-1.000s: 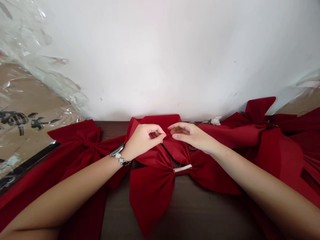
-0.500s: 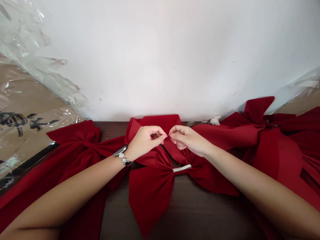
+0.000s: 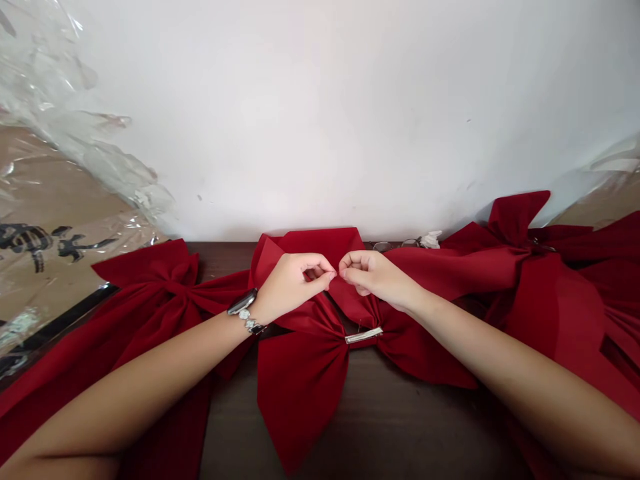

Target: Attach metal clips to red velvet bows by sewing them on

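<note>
Above a red fabric bow (image 3: 303,380), my left hand (image 3: 303,280) and my right hand (image 3: 375,277) meet with their fingertips nearly touching. Each hand is closed in a pinch of thumb and forefinger. Whatever lies between the fingertips is too small to make out. Just below them, a silver hair clip (image 3: 364,335) lies across the gathered middle of the bow, with a fine dark thread end or wire standing up beside it. Parts of the bow's upper loops are hidden behind my hands. A watch (image 3: 242,301) and a bracelet are on my left wrist.
More red bows lie to the left (image 3: 175,287) and to the right (image 3: 520,233) on the dark table (image 3: 370,427). Eyeglasses (image 3: 383,247) and a crumpled white tissue (image 3: 430,239) rest by the white wall (image 3: 320,120). A plastic-wrapped carton (image 3: 60,187) stands at left.
Both hands stay pinched over the bow, with only a slight shift of the fingers. The bow and clip keep their place.
</note>
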Available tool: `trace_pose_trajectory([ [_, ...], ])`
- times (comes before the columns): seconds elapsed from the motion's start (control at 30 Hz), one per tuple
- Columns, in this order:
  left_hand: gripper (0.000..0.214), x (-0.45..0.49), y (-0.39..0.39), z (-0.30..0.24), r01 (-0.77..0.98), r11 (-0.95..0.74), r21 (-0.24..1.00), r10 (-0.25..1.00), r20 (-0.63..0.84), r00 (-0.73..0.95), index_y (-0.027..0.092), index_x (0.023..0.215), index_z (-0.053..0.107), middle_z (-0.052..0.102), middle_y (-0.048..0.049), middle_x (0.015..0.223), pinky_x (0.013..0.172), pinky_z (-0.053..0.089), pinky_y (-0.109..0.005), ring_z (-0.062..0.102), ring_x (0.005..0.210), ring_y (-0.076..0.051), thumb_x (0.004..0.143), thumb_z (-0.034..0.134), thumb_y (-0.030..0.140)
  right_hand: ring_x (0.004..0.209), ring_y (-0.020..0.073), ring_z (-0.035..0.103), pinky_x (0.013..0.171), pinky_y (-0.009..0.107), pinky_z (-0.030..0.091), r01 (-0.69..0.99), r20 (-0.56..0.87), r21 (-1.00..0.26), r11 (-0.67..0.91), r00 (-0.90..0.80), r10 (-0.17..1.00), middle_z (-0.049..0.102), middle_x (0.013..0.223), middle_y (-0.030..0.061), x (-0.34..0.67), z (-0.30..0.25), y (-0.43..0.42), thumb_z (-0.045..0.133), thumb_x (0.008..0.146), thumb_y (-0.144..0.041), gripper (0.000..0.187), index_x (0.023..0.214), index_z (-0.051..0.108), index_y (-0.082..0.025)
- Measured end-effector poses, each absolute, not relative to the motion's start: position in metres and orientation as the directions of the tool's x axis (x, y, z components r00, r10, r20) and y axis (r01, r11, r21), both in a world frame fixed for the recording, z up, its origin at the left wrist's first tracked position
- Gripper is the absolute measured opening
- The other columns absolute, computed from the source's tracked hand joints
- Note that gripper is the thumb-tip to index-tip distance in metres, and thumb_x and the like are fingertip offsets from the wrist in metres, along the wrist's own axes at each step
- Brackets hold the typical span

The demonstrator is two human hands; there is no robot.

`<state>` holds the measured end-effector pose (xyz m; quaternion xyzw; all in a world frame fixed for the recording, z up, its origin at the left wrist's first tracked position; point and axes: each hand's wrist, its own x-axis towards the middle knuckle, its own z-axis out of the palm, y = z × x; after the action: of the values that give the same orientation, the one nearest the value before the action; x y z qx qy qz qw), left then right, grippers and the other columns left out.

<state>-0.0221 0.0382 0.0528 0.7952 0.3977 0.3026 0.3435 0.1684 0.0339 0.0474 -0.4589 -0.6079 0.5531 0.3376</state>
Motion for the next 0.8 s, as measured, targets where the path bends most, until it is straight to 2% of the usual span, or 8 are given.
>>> trace_pose_trajectory([
  [0.3,0.013,-0.0198,0.0377,0.0514,0.44,-0.469,0.766,0.834,0.219,0.507,0.016,0.079,0.069,0.071,-0.0009,0.072,0.06,0.048,-0.018,0.063,0.064,-0.01,0.084,0.06,0.024,0.044,0.0039,0.029,0.044,0.019,0.022,0.295,-0.058,-0.954,0.049,-0.342,0.938,0.039,0.051,-0.0086,0.1694,0.0435,0.0354,0.058,0.074,-0.03,0.015,0.074,0.059,-0.014],
  [0.63,0.013,-0.0206,0.0379,0.0499,0.456,-0.476,0.752,0.832,0.217,0.51,0.016,0.078,0.068,0.07,-0.0004,0.071,0.061,0.047,-0.018,0.062,0.064,-0.011,0.083,0.06,0.024,0.04,0.0026,0.024,0.043,0.021,0.016,0.263,-0.051,-0.964,0.031,-0.302,0.952,0.034,0.044,-0.0113,0.1698,0.0463,0.0332,0.066,0.071,-0.03,0.017,0.07,0.062,-0.014],
  [0.73,0.015,-0.0214,0.0393,0.0492,0.443,-0.46,0.77,0.833,0.202,0.514,0.015,0.077,0.067,0.07,-0.0009,0.07,0.063,0.049,-0.019,0.063,0.064,-0.011,0.084,0.06,0.026,0.04,0.003,0.026,0.043,0.021,0.017,0.252,-0.018,-0.965,0.068,-0.322,0.947,0.033,0.044,-0.0111,0.1725,0.0455,0.0357,0.068,0.072,-0.033,0.02,0.075,0.065,-0.013],
  [0.8,0.016,-0.0228,0.0412,0.0482,0.432,-0.446,0.784,0.835,0.19,0.517,0.015,0.079,0.067,0.07,-0.0013,0.071,0.064,0.05,-0.02,0.064,0.065,-0.012,0.085,0.06,0.028,0.041,0.0037,0.027,0.044,0.021,0.019,0.252,-0.015,-0.965,0.076,-0.339,0.941,0.033,0.045,-0.0115,0.175,0.044,0.0383,0.068,0.073,-0.033,0.023,0.085,0.066,-0.014],
])
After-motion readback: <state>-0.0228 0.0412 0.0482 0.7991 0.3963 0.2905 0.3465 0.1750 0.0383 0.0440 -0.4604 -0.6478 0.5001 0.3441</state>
